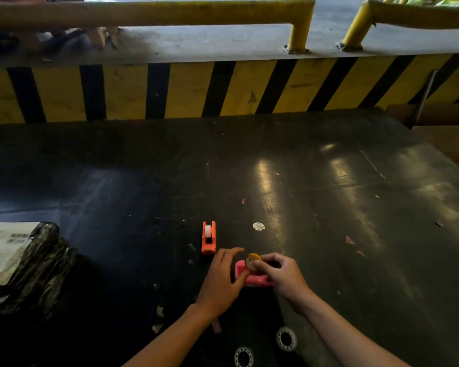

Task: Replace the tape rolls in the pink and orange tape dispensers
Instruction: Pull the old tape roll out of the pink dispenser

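Observation:
The pink tape dispenser [252, 278] lies on the dark table near me. My right hand [284, 276] pinches a small yellow-brown tape roll [252, 260] just above it. My left hand [223, 276] rests its fingers on the dispenser's left end, with its thumb touching the roll's lower edge. The orange tape dispenser [208, 237] stands a little farther back and to the left, untouched, with a white roll [208, 230] in it. Two clear tape rolls [286, 339] [243, 356] lie flat on the table between my forearms.
A dark plastic-wrapped parcel with a white shipping label [19, 260] sits at the left edge. A round white sticker [258, 226] and paper scraps dot the table. A yellow-and-black striped kerb [223, 88] with yellow railings bounds the far side. Cardboard [443, 128] lies at far right.

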Tool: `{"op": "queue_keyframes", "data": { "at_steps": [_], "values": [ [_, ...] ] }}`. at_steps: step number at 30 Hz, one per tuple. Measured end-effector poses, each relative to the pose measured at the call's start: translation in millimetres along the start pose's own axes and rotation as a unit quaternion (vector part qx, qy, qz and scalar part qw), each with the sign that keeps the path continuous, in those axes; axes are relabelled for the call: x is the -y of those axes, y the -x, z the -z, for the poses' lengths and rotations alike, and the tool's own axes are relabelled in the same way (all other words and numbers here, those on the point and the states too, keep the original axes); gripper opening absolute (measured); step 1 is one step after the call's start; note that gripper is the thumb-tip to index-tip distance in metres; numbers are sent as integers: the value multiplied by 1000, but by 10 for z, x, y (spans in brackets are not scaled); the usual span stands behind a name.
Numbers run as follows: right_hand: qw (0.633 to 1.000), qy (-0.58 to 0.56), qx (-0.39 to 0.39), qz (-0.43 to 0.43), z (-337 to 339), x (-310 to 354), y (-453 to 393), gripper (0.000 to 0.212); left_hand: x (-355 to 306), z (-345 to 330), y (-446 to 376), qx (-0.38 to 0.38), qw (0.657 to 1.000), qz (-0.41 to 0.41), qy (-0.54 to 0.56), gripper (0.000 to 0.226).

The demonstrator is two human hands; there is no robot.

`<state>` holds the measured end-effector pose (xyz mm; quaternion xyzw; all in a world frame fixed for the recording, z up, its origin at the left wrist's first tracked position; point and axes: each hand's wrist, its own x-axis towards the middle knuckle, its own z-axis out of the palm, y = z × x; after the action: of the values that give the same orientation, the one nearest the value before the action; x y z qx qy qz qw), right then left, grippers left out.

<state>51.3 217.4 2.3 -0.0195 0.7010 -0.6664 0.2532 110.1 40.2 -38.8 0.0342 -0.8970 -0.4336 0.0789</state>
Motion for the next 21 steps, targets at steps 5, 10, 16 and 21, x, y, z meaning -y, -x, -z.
{"op": "queue_keyframes", "data": {
  "at_steps": [5,10,16,21],
  "values": [
    [984,-158,42,-75,-17,-52,59,28,-157,19,62,-26,998,-39,40,25],
    [971,-215,57,-89,-14,-86,118,24,-174,-21,99,-6,999,-28,40,32],
    [974,-206,16,-98,-19,-93,176,25,-267,-67,103,-32,997,3,68,19],
    [989,-74,-117,-54,131,-173,153,14,-221,-48,150,-58,996,12,72,16]
  ]
}}
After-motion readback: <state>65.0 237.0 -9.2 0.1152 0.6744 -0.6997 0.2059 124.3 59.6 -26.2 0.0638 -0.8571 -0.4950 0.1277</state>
